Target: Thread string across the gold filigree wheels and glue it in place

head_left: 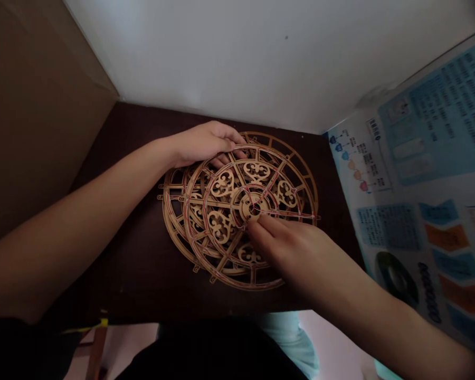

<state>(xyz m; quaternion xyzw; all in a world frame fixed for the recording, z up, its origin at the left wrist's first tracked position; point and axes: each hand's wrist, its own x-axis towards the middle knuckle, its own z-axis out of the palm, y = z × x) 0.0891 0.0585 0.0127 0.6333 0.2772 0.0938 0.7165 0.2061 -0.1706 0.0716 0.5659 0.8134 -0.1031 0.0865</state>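
A round openwork wooden wheel [253, 283], with spokes, rings and scroll-shaped cut-outs, lies on top of similar wooden wheels [173, 224]. Thin red lines, like thread or wire, run along its rings and by the hub [247, 207]. At the upper left rim, my left hand [209, 141] has its fingers curled over the top wheel's edge, gripping it. My right hand [285, 240] is closed in a pinch just below the hub. Its fingertips hide whatever is between them. The hand also covers part of the wheel's lower right.
The wheels rest on a dark brown table [142, 253]. Behind rises a white wall [221, 58], and a brown panel [31, 105] stands at the left. A printed blue and white sheet [411, 211] borders the right side. The table's front edge runs close to my body.
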